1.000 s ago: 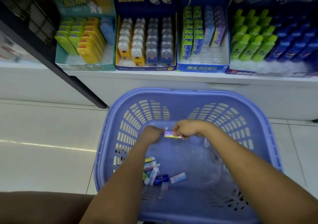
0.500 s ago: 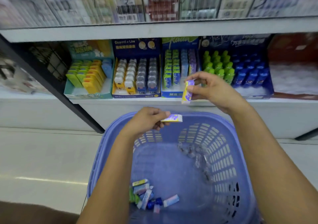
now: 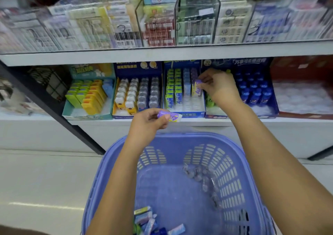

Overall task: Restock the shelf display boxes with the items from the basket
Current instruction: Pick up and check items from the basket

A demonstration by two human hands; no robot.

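Our right hand (image 3: 218, 86) pinches a purple packet (image 3: 197, 87), upright in the rightmost row of the blue display box (image 3: 193, 114) on the lower shelf (image 3: 261, 120). Well apart from it, our left hand (image 3: 147, 124) grips a second purple packet (image 3: 169, 116), held sideways just before the shelf edge. Below, the lilac basket (image 3: 189, 136) holds a small heap of loose packets (image 3: 149, 222) in its near left corner.

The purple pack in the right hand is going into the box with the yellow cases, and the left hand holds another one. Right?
Not quite. In the head view the right hand sets its purple pack into the blue box of green, blue and purple packs. The left hand does hold a second purple pack.
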